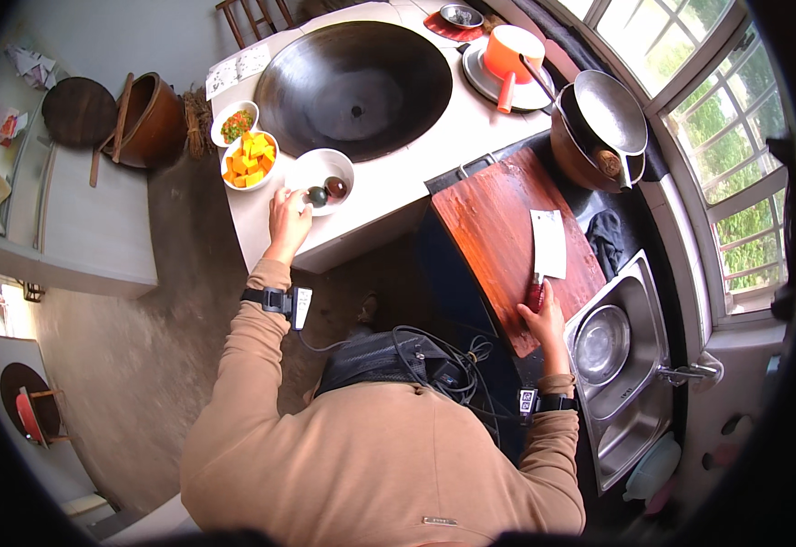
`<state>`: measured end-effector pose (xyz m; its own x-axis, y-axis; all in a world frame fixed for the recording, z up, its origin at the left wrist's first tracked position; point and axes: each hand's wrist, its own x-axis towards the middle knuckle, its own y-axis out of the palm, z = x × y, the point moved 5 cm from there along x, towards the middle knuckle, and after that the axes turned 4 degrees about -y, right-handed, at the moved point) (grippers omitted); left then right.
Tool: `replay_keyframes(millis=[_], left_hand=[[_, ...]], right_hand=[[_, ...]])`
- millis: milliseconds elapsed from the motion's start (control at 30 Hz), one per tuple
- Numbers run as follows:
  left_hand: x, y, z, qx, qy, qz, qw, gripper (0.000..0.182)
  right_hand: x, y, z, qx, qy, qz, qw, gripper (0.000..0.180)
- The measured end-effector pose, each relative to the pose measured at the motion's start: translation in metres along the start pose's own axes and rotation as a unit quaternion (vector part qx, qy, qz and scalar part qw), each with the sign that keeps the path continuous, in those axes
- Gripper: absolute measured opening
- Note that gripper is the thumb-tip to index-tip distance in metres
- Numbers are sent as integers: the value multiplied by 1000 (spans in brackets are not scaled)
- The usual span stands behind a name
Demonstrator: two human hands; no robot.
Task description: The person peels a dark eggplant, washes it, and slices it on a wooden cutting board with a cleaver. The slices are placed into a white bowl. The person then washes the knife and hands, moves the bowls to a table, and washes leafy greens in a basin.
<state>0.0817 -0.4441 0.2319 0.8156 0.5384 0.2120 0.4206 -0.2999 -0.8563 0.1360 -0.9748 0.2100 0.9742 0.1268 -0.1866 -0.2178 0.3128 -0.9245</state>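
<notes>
My left hand [289, 222] is at the near left rim of a white bowl [333, 161], its fingertips beside a dark egg-like item [316, 197]; whether they touch it or the rim, I cannot tell. A brownish round item [335, 187] lies beside it in the bowl. My right hand [545, 316] is on the red handle [535, 295] of a cleaver [548, 243], which lies flat on a wooden cutting board [507, 225]. Left of the white bowl stand a bowl of orange cubes [250, 161] and a smaller bowl of chopped red and green pieces [236, 126].
A large wok [357, 89] is set into the white counter. An orange pot [513, 55] stands behind the board, with stacked pans [610, 113] to its right. A steel sink [627, 383] holds a metal basin [602, 345]. Cables [466, 362] hang at my waist.
</notes>
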Motion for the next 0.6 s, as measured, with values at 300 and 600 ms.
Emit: replay_keyframes(millis=[300,600], left_hand=[[39,33,77,-215,-245,90,941,59],[66,64,5,13,158,228,961,58]], right_hand=[[-4,16,8,-53,115,-37,991,81],[2,19,6,-65,158,-56,984,74]])
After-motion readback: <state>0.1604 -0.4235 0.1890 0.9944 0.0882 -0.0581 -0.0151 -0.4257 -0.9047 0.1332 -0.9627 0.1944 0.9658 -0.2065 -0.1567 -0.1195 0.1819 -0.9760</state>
